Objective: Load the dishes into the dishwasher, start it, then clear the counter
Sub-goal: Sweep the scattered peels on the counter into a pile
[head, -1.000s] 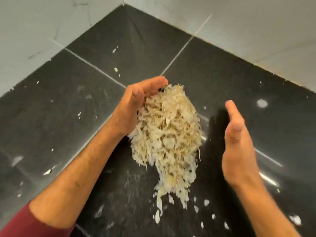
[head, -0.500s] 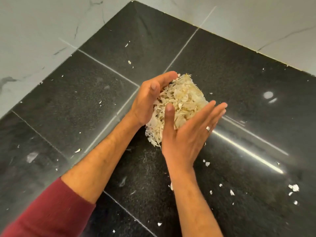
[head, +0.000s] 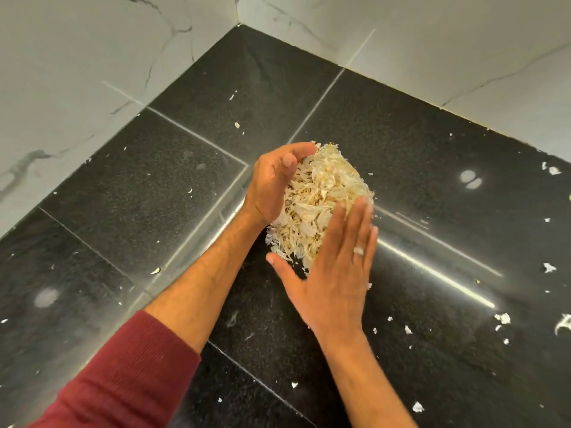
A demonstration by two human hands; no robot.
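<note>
I looked down at a black counter (head: 401, 156) in a corner, with white marble walls (head: 77, 57) on two sides. No bowls, bins or boxes showed in my view, so the scraps sat in no container at all.

The thing to clear was a pile of pale, papery peels (head: 321, 199). It sat in a heap near the middle of the counter. I could not tell what kind of peels they were.

My left hand (head: 273, 183) was cupped against the left side of the pile, fingers curved over its top edge. My right hand (head: 335, 273) had straight fingers held close together, and it pressed flat on the near right side of the pile. A ring (head: 358, 250) showed on one finger. So the two hands were near each other, with the pile squeezed between them.

A dark red sleeve (head: 123, 375) covered my left arm up to the forearm.

Small white bits (head: 503, 318) lay around on the counter, most of them to the right, well apart from the pile.
</note>
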